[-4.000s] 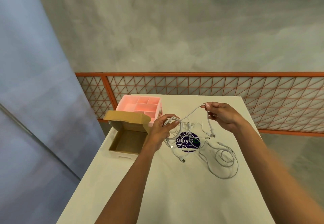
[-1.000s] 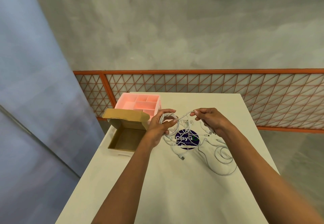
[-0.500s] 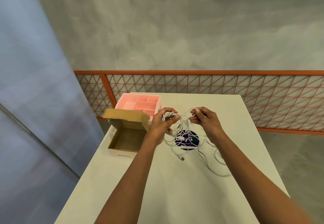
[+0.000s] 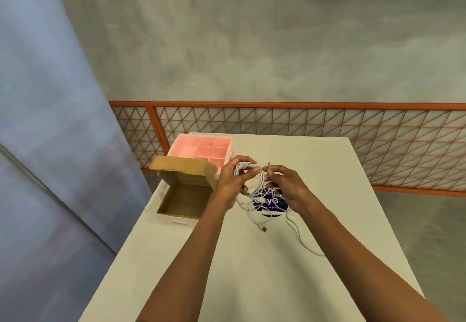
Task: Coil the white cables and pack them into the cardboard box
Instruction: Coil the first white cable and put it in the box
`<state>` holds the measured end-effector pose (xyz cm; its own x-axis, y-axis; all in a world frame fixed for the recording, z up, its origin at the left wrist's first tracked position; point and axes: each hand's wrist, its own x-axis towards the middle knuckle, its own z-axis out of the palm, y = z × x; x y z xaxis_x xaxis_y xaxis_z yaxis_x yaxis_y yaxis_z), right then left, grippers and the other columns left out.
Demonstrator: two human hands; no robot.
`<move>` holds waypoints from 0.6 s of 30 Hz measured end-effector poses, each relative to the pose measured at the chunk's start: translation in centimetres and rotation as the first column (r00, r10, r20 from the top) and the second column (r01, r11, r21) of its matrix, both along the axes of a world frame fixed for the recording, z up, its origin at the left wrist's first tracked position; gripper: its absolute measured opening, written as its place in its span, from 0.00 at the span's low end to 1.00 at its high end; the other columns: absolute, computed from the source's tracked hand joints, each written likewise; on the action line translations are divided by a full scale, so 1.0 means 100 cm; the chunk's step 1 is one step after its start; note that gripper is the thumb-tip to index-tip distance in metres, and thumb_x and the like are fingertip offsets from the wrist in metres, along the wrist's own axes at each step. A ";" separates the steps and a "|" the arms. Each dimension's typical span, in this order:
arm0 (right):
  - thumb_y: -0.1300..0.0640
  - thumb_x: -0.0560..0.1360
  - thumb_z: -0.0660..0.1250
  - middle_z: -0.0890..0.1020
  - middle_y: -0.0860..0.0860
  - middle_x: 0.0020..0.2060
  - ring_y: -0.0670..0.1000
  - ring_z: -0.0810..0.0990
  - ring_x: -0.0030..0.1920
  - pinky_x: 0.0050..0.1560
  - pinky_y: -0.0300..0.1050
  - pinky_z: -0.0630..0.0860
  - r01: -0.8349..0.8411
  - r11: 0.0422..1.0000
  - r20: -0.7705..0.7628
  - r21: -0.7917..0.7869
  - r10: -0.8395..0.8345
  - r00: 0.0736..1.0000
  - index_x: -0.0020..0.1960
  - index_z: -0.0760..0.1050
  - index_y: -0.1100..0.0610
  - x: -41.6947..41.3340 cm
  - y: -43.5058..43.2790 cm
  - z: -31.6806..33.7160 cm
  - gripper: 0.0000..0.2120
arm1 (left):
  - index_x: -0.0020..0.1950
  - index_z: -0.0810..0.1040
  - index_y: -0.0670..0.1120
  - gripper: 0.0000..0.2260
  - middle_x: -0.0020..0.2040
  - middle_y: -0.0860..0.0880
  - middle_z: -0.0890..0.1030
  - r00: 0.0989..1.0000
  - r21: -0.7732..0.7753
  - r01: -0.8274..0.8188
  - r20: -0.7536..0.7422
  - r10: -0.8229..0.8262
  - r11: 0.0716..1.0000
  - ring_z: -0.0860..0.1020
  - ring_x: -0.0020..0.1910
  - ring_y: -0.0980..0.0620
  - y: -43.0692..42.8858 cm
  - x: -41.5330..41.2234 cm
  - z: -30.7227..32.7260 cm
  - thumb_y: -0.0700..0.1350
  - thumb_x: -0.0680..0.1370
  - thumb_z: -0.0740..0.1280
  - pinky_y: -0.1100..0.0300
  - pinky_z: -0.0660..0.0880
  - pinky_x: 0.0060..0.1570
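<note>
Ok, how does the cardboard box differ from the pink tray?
The cardboard box is brown with one undivided space; the pink tray is split into several compartments. The cardboard box has a lid flap standing open at its back; the pink tray shows no lid. The cardboard box sits in front, the pink tray behind it. Both stand at the table's left side, open-topped, nothing visible inside.

white cables (image 4: pixel 254 183): half-coiled, held above table | cardboard box (image 4: pixel 185 195): open

White cables (image 4: pixel 252 183), brown cardboard box (image 4: pixel 185 200), pink organiser (image 4: pixel 201 149), orange lattice railing (image 4: pixel 302 125), purple sticker (image 4: pixel 271 202).
</note>
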<state>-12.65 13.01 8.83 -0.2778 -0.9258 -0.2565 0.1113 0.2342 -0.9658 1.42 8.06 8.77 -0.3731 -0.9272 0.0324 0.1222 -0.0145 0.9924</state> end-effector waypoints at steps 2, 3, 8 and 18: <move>0.62 0.80 0.62 0.79 0.52 0.37 0.48 0.73 0.33 0.30 0.33 0.70 -0.045 0.999 -0.022 0.019 0.045 0.999 0.53 0.77 0.57 0.001 0.002 0.003 0.06 | 0.44 0.78 0.50 0.09 0.40 0.52 0.79 1.000 -0.013 0.010 0.019 -0.009 1.000 0.75 0.32 0.56 0.000 -0.001 -0.001 0.36 0.73 0.72 0.68 0.64 0.21; 0.62 0.80 0.61 0.78 0.52 0.36 0.47 0.72 0.32 0.28 0.32 0.68 -0.077 0.997 -0.045 0.033 0.078 0.996 0.53 0.77 0.58 0.002 0.003 0.004 0.06 | 0.44 0.78 0.50 0.09 0.40 0.51 0.79 1.000 -0.020 0.013 0.029 -0.012 1.000 0.75 0.31 0.56 0.000 -0.001 -0.001 0.36 0.72 0.72 0.68 0.64 0.20; 0.58 0.83 0.53 0.79 0.49 0.36 0.46 0.66 0.30 0.31 0.37 0.62 -0.239 0.970 0.037 0.052 0.237 0.971 0.48 0.76 0.57 0.005 0.003 0.012 0.13 | 0.44 0.77 0.49 0.09 0.39 0.51 0.79 0.999 -0.041 -0.015 0.047 0.017 0.999 0.72 0.29 0.58 -0.004 0.000 -0.003 0.36 0.73 0.71 0.67 0.64 0.20; 0.65 0.72 0.71 0.80 0.53 0.36 0.48 0.78 0.35 0.34 0.37 0.73 -0.274 0.959 -0.082 0.075 0.280 0.956 0.56 0.75 0.62 0.002 0.000 0.016 0.13 | 0.47 0.76 0.49 0.06 0.42 0.50 0.78 0.994 -0.104 0.006 0.108 0.006 0.995 0.74 0.30 0.58 -0.006 0.000 -0.005 0.39 0.76 0.69 0.66 0.66 0.21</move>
